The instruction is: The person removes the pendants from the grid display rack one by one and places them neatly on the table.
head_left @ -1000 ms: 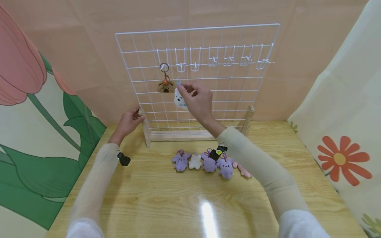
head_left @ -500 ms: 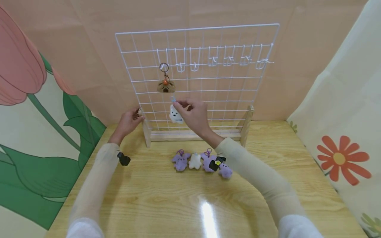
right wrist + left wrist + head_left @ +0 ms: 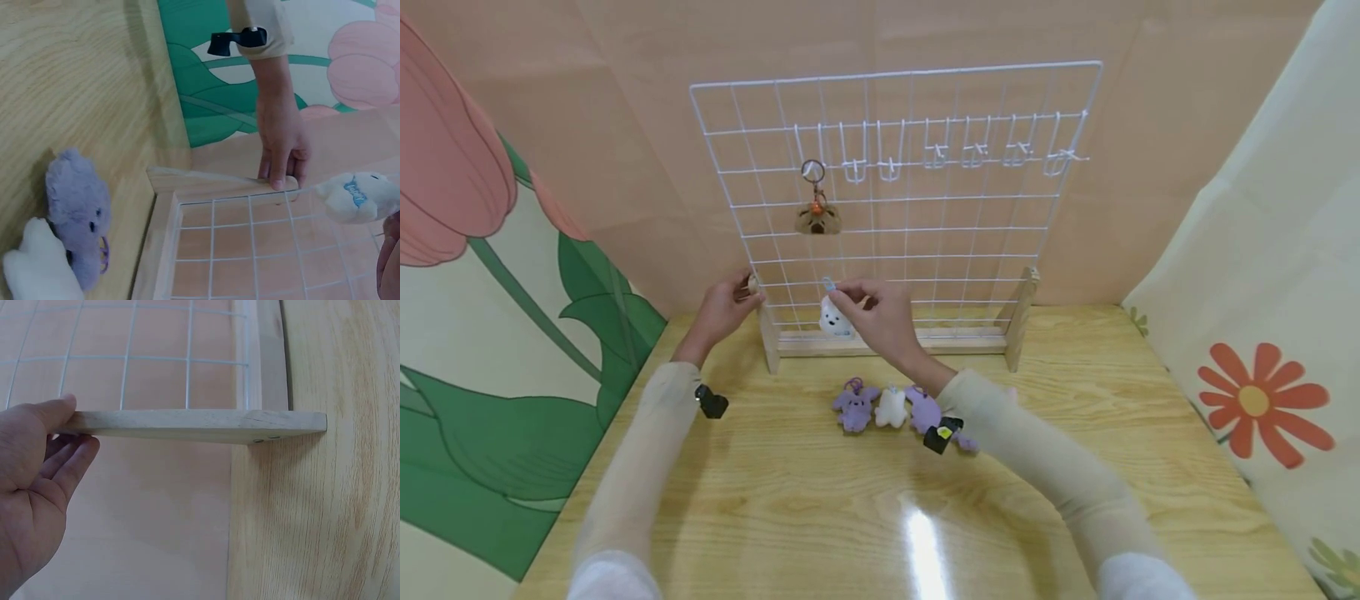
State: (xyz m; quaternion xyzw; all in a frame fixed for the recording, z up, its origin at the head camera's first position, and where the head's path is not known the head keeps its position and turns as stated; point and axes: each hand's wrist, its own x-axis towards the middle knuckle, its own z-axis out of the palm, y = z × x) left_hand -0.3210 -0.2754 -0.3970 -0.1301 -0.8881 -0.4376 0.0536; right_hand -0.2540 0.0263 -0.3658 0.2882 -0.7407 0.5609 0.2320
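Observation:
My right hand point(image 3: 886, 323) pinches a small white plush keychain point(image 3: 833, 318) near its light blue loop, in front of the lower left of the white wire grid point(image 3: 977, 225). In the right wrist view, the white plush point(image 3: 357, 199) shows a blue marking, and only the hand's edge point(image 3: 389, 256) is visible. At the grid's left end, my left hand point(image 3: 724, 308) grips the top of the wooden side support point(image 3: 200, 419), thumb on one side and fingers on the other. A brown animal-face keychain point(image 3: 817, 219) hangs by its ring from the leftmost hook.
Several white hooks point(image 3: 936, 154) line the grid's upper part. On the wooden table point(image 3: 805, 500) before the rack lie purple plush keychains point(image 3: 855, 408) and another white plush point(image 3: 892, 407); my right forearm hides part of that row. Flowered cloths point(image 3: 1255, 400) border both sides.
My right hand has moved down and slightly left with the white plush keychain, from beside the brown one to the lower grid. The left hand stays on the support.

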